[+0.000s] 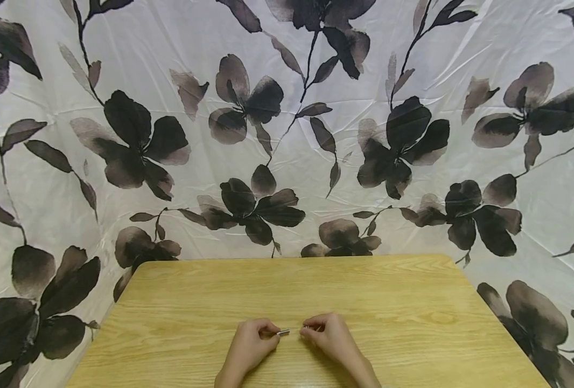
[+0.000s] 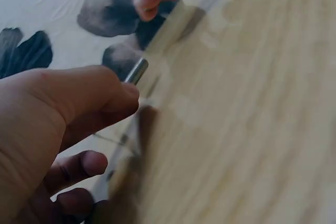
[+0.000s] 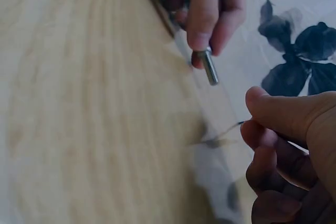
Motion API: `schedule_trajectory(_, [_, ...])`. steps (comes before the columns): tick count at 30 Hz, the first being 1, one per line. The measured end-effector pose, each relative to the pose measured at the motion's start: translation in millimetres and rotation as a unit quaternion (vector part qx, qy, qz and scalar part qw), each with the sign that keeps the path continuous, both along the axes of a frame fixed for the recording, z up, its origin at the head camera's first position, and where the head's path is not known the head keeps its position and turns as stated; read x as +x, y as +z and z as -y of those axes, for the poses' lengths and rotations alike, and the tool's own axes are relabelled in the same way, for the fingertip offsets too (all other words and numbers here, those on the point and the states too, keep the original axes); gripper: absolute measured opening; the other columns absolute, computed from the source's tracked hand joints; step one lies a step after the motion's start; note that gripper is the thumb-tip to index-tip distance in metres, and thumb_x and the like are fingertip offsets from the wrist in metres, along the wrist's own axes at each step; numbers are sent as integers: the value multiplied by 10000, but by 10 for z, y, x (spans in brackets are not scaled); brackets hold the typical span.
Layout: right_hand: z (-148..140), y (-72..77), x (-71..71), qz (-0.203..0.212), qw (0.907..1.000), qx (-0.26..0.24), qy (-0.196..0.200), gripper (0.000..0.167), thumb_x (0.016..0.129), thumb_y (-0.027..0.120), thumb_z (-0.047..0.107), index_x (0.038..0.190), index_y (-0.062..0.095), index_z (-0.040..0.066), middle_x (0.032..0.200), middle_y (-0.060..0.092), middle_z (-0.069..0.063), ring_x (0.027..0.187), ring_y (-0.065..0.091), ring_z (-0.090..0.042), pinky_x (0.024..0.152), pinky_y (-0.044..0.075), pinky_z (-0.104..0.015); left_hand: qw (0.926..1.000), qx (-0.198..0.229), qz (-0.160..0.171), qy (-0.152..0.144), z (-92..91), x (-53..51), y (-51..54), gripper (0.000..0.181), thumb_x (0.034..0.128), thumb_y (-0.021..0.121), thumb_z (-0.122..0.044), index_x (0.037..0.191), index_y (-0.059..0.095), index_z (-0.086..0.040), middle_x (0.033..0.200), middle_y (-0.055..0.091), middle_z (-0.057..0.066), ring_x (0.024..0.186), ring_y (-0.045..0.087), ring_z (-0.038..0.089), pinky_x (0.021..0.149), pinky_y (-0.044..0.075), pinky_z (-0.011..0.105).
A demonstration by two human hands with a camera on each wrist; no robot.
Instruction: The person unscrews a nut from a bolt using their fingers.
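Note:
My left hand pinches a short silver bolt between thumb and forefinger. Its shank points toward the right hand, and fine ridges show on the bolt in the left wrist view. Seen from the right wrist, the bolt has a wider part beside the fingertips. Just across a small gap is my right hand, thumb and forefinger brought together. A tiny metal piece seems to be pinched there, mostly covered by the fingertips; its kind cannot be made out. Both hands are just above the table.
The wood-grain table spreads beneath both hands, with rounded far corners. Behind it and at both sides hangs a pale cloth printed with dark flowers.

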State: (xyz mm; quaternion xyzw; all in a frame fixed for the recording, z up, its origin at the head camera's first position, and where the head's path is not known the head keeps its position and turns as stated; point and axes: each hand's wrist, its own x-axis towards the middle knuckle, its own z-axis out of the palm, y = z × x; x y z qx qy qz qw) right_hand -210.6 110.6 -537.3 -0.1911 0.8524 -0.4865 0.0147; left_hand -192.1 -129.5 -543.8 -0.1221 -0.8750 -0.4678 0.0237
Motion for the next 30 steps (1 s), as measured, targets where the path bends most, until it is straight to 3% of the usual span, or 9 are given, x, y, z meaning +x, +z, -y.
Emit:
schedule_trajectory(8, [91, -50, -22, -72, 9995, 191, 254, 175, 894, 808, 178, 978, 815, 25, 866, 782, 7, 713, 637, 29, 639, 553, -166, 9993, -357, -76, 27, -66, -38, 23, 61, 862, 813, -162, 909, 811, -201, 949, 788, -65, 902, 700, 134, 738, 566, 321])
schedule_trajectory(16, [153, -27, 12, -123, 9986, 485, 172, 151, 877, 820, 158, 978, 820, 45, 865, 757, 33, 730, 619, 31, 640, 539, -164, 9992, -397, -78, 18, -55, -75, 36, 81, 855, 816, -152, 924, 833, -190, 951, 793, -58, 717, 548, 12, 634, 445, 193])
schedule_trajectory(21, [161, -24, 62, -350, 9974, 631, 21, 155, 868, 828, 153, 973, 820, 40, 835, 722, 49, 713, 570, 45, 623, 513, -167, 9995, -317, -18, -14, -74, -62, 6, 104, 842, 818, -139, 931, 836, -190, 926, 788, -71, 644, 486, 11, 572, 416, 195])
schedule_trajectory(30, [115, -78, 109, -60, 9986, 514, 133, 187, 881, 814, 138, 1002, 805, -5, 821, 704, 41, 698, 556, 37, 607, 504, -172, 9997, -199, 125, -93, -93, 8, -65, 110, 833, 838, -174, 939, 834, -205, 953, 787, -89, 802, 621, 18, 660, 482, 211])
